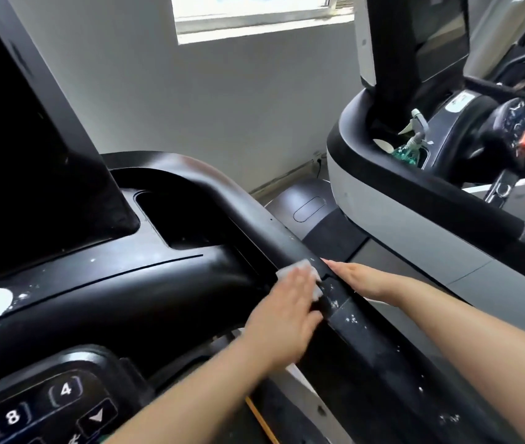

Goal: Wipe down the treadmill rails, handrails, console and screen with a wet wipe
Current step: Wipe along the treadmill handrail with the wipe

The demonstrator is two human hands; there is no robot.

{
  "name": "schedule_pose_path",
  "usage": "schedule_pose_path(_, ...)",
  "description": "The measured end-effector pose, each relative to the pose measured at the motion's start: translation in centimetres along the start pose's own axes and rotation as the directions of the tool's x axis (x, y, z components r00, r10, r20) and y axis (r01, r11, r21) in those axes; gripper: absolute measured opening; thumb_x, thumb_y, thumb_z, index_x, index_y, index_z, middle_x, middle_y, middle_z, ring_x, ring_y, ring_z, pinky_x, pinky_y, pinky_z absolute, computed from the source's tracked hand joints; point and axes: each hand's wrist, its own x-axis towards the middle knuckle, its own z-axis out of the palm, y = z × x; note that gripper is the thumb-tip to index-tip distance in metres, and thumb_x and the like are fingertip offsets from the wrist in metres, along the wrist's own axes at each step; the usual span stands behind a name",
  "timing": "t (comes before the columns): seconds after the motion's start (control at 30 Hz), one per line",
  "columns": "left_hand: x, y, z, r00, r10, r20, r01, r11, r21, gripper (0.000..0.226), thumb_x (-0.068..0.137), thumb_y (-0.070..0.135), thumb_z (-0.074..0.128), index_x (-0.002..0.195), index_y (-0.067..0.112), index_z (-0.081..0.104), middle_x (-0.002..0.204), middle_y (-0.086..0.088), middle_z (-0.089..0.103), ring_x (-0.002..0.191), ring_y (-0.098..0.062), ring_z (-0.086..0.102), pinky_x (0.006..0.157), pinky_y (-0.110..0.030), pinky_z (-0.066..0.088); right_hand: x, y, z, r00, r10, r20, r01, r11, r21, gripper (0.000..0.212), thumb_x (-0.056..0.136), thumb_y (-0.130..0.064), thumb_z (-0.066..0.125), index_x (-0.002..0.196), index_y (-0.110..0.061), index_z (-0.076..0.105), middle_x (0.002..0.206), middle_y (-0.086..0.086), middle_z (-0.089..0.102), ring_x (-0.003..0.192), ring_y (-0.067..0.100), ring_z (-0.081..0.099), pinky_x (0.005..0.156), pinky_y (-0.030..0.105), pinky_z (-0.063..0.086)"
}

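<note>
Nearest, the keypad reads "8" and "4", with a down arrow beside them. Beyond it the left hand lies flat, fingers straight, pressing the wet wipe onto the right handrail. The right hand rests open on the rail's outer side, grasping nothing. The handrail step looks in hand; white specks nearer along the rail likely call for the next stroke. The screen is dark, no brand readable.
</note>
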Motion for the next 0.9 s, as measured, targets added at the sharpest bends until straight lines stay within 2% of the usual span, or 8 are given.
schedule_pose_path(0.13,4.5,-4.8,-1.2,0.982,-0.188,-0.031,0.184,0.977,-0.104,0.057,0.103,0.033,0.013,0.148,0.001,0.002,0.157,-0.014,-0.006,0.145,-0.02,-0.009,0.108,-0.019,-0.017,1.2,1.4,0.0,1.0,0.006,0.01,-0.005,0.997,-0.081,0.044,0.105,-0.029,0.021,0.149,-0.025,0.028,0.15,-0.015,0.028,0.138,0.003,0.026,0.116,0.024,0.017)
schedule_pose_path(0.23,4.8,-3.8,-1.1,0.945,-0.325,-0.031,0.304,0.911,-0.279,0.058,0.103,0.029,0.022,0.148,0.004,-0.003,0.157,-0.009,-0.014,0.143,-0.016,-0.018,0.111,-0.023,-0.014,1.6,1.8,0.0,0.999,-0.021,0.029,0.023,0.997,-0.079,0.045,0.104,-0.037,0.022,0.147,-0.028,0.032,0.149,-0.014,0.035,0.137,0.006,0.031,0.117,0.032,0.02)
schedule_pose_path(0.3,3.1,-0.8,0.4,0.951,-0.296,-0.088,0.263,0.926,-0.27,0.061,0.101,0.039,0.013,0.148,0.002,0.003,0.157,-0.012,-0.008,0.142,-0.015,-0.015,0.113,-0.023,-0.014,1.7,1.6,0.0,0.999,-0.042,0.019,0.043,0.997,-0.062,0.047,0.103,-0.041,0.024,0.146,-0.025,0.037,0.147,-0.012,0.039,0.137,0.007,0.033,0.117,0.032,0.021)
schedule_pose_path(0.43,-2.0,5.3,2.6,0.999,0.005,-0.047,-0.011,0.991,-0.136,0.06,0.099,0.04,0.015,0.137,0.001,0.041,0.146,-0.014,0.035,0.137,-0.023,0.033,0.109,-0.033,0.022,1.9,1.6,-0.2,0.996,-0.088,0.025,0.09,0.988,-0.124,0.046,0.105,-0.03,0.022,0.148,-0.018,0.03,0.152,-0.006,0.031,0.14,0.008,0.025,0.117,0.028,0.016)
schedule_pose_path(0.57,0.9,1.0,1.4,0.996,0.054,-0.073,-0.051,0.998,0.038,0.063,0.102,0.033,0.006,0.129,0.001,0.052,0.133,-0.014,0.054,0.124,-0.025,0.05,0.107,-0.036,0.033,2.2,1.7,-0.2,0.997,-0.074,0.012,0.075,0.991,-0.112,0.05,0.102,-0.04,0.023,0.146,-0.019,0.036,0.148,-0.007,0.036,0.138,0.01,0.03,0.116,0.031,0.019)
schedule_pose_path(0.63,3.8,-1.4,-0.3,0.999,-0.008,-0.048,0.011,0.997,0.079,0.061,0.1,0.032,0.009,0.133,-0.004,0.047,0.14,-0.019,0.045,0.133,-0.029,0.04,0.111,-0.036,0.026,2.4,1.9,-0.3,0.997,-0.073,0.015,0.074,0.993,-0.094,0.053,0.101,-0.046,0.023,0.144,-0.021,0.04,0.148,-0.007,0.038,0.137,0.01,0.032,0.117,0.032,0.021)
schedule_pose_path(0.77,5.8,-1.4,-0.4,0.976,-0.213,-0.035,0.212,0.977,-0.024,0.054,0.103,0.032,0.013,0.149,0.004,0.008,0.158,-0.011,0.001,0.145,-0.02,-0.004,0.11,-0.023,-0.015,2.4,1.7,-0.4,0.996,-0.089,0.026,0.091,0.993,-0.082,0.051,0.101,-0.045,0.024,0.142,-0.02,0.043,0.145,-0.006,0.043,0.135,0.012,0.036,0.116,0.033,0.022)
schedule_pose_path(0.9,0.0,4.0,2.0,0.987,-0.046,-0.151,0.03,0.994,-0.105,0.065,0.1,0.042,0.01,0.139,-0.003,0.037,0.147,-0.019,0.034,0.137,-0.03,0.031,0.113,-0.033,0.01,2.5,1.8,-0.2,0.996,-0.08,0.027,0.083,0.99,-0.111,0.053,0.101,-0.044,0.023,0.145,-0.018,0.037,0.15,-0.001,0.036,0.14,0.015,0.029,0.117,0.035,0.019)
